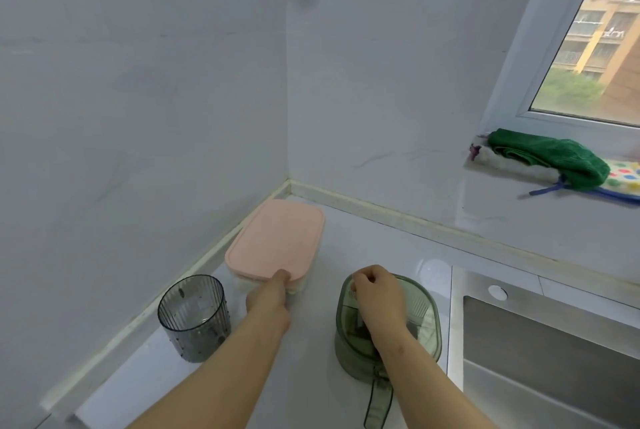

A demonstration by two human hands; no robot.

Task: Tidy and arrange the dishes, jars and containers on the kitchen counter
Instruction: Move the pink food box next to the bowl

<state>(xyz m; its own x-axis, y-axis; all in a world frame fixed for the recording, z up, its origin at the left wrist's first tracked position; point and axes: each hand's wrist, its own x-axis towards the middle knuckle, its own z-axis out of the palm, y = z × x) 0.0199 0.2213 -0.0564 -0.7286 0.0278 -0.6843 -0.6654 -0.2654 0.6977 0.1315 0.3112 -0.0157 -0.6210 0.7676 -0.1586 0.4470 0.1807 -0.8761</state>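
Left hand (pixel 268 300) pressed to pink-lidded box (pixel 277 238) at frame centre, grasp unclear; right hand (pixel 377 297) closed on green container (pixel 388 324), lower right. Grey cup (pixel 194 316) could be elbowed over w/ a careless push

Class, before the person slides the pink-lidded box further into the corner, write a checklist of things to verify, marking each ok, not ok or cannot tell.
1. Left hand touches the near end of the pink-lidded rectangular plastic box: ok.
2. Pink lid lies flat on the box: ok.
3. Corner behind the box free: ok.
4. Ribbed grey transparent cup stands apart from the box: ok.
5. Right hand steadies the green translucent lidded container: ok.
6. Box contents: cannot tell.
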